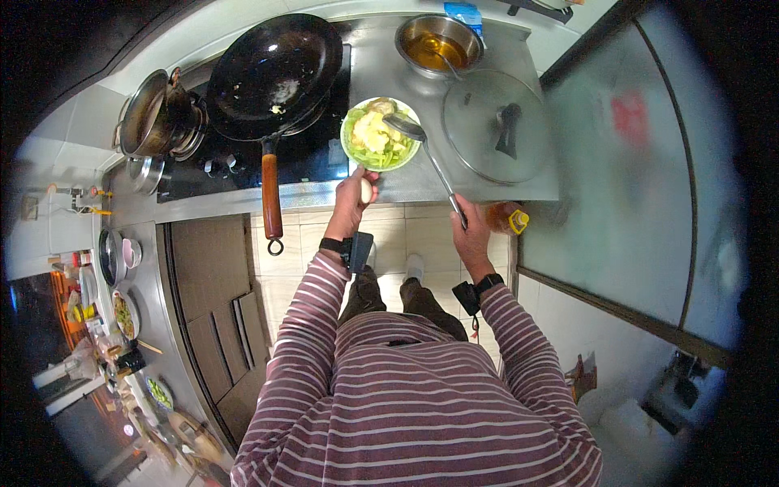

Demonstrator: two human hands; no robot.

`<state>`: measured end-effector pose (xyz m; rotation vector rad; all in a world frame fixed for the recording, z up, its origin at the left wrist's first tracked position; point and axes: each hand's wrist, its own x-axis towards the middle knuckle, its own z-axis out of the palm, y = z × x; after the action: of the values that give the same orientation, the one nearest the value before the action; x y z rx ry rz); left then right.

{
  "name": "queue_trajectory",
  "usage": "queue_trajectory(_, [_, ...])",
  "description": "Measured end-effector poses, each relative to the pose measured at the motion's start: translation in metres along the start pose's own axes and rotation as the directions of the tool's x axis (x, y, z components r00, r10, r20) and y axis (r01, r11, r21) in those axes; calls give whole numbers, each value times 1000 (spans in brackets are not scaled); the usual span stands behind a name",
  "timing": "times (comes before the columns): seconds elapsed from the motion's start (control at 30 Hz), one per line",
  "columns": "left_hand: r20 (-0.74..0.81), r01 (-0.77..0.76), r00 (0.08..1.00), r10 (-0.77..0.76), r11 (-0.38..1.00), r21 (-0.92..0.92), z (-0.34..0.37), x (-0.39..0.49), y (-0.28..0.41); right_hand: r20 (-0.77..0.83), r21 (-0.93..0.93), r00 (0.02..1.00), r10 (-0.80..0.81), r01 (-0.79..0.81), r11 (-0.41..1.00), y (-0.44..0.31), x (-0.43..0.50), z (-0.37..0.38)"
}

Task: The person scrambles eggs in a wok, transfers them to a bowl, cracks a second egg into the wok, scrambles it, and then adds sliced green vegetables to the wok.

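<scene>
A round bowl (412, 159) of green vegetable pieces topped with pale yellow cooked food, apparently egg, sits at the counter's front beside the cooktop. My left hand (350, 198) is at its near rim, fingers curled around a pale oval thing that looks like an egg (366, 191). Whether those fingers also touch the bowl is hard to tell. In my right hand (471, 234) is the handle of a metal ladle (439, 169). Its dark head lies over the food at the bowl's right side. To the left, a black wok (274, 73) with a wooden handle rests on the cooktop, food scraps inside.
Behind the bowl stands a steel basin (439, 45) of amber liquid with a spoon. A glass lid (493, 128) lies to the right, above an oil bottle (508, 219) near the counter edge. The wok handle (272, 195) juts past the front edge. A pot (149, 115) stands far left.
</scene>
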<state>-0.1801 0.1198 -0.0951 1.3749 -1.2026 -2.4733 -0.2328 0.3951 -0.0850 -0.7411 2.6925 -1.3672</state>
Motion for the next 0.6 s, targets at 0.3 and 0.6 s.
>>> queue_trajectory(0.3, [23,40,999,-38,998,-57,17,32,5,-6,29,999,-36,36,999,40,43,19])
queue_trajectory(0.6, [30,-8,999,11,995,-98,58,76,26,-10,-32,998,-63,62,998,38,89,36])
